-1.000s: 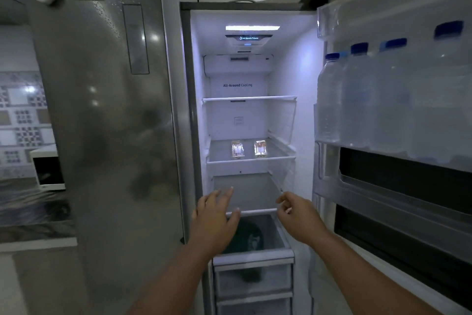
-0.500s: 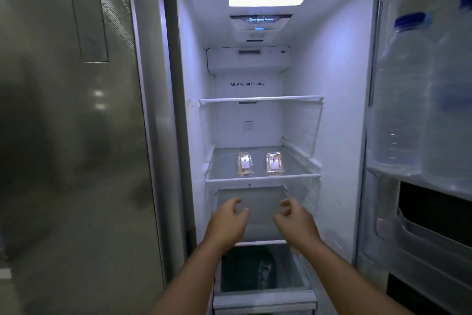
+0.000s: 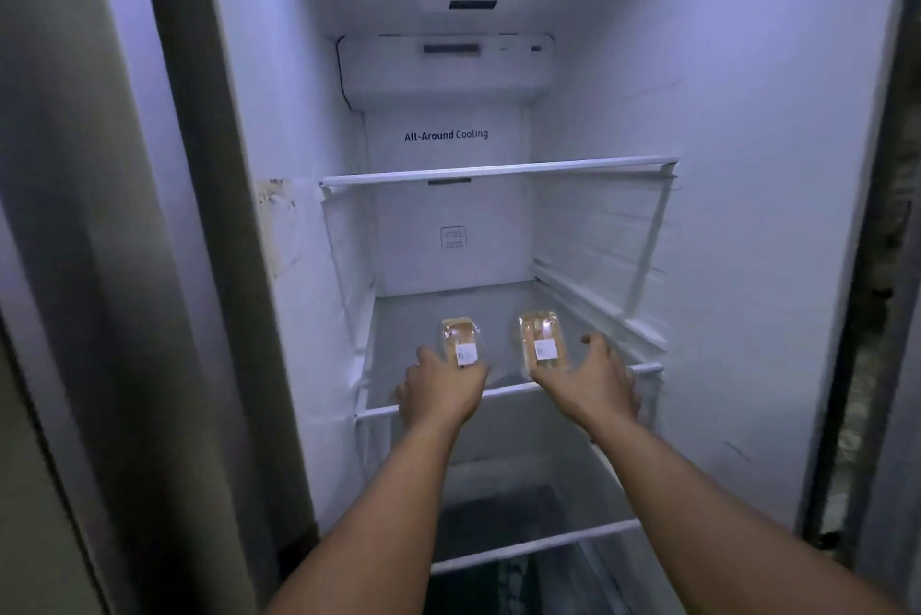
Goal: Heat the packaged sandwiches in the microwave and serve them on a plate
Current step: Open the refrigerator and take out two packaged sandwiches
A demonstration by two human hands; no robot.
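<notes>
Open fridge interior [image 3: 747,166], two packaged sandwiches side by side on the middle glass shelf [image 3: 643,369], left sandwich pack [image 3: 461,338] at 11 o'clock of left hand [image 3: 441,387], whose fingers curl onto its near end, right hand [image 3: 590,380] spread wide at the near end of right sandwich pack [image 3: 540,338], contact unclear

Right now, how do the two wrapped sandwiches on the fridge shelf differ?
The left sandwich is partly covered by the left hand; the right sandwich shows almost whole beside the spread right hand. The left one sits nearer the shelf's middle. Both have clear wrap and white labels.
</notes>
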